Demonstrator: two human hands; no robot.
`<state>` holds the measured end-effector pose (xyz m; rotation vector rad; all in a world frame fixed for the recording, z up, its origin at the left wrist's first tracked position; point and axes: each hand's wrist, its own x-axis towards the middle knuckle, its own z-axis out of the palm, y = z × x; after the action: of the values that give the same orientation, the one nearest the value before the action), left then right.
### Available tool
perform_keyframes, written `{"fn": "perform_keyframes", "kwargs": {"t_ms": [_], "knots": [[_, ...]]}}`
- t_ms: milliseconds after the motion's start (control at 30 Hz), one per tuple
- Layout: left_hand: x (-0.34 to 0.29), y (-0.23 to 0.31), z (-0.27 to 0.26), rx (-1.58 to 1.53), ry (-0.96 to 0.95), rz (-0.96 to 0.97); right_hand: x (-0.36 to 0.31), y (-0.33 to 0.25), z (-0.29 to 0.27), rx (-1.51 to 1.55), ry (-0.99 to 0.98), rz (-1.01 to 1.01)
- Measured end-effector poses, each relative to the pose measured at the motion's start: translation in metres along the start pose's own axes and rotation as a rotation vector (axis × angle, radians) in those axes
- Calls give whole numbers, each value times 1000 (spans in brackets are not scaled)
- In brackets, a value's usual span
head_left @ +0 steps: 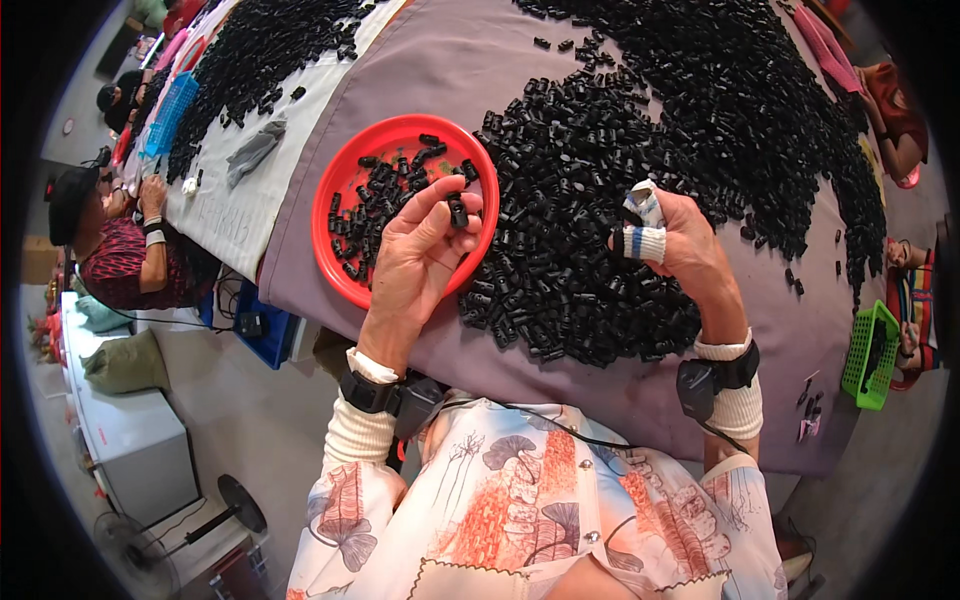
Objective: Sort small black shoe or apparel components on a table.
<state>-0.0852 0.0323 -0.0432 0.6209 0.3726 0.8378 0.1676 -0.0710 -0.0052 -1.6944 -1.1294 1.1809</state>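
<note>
My left hand (418, 245) is over the right side of a round red tray (325, 215), closed on a small black cylindrical plastic part (458, 210) between thumb and fingers. Several similar parts lie loose in the tray. My right hand (690, 245) hovers above a large heap of the same black parts (560, 150), fingers curled. White cloth with blue stripes wraps its thumb (642, 243) and a finger (643, 203). A dark bit shows at the thumb tip, but what those fingers hold is hard to make out.
The heap spreads across the mauve tablecloth (400, 75) to the far right. Another black heap (250, 60) lies on a white cloth to the left, where a person (120, 240) sits. A green basket (868, 360) is at the right edge, near other people.
</note>
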Motion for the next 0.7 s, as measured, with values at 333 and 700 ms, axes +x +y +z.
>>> {"fn": "perform_keyframes", "kwargs": {"t_ms": [333,700], "knots": [[3,-10,16,44,-3,-58,-4,13,-5,42,32,-8],[1,14,-21,145,178,40,-7,27,-25,259,90,-31]]}}
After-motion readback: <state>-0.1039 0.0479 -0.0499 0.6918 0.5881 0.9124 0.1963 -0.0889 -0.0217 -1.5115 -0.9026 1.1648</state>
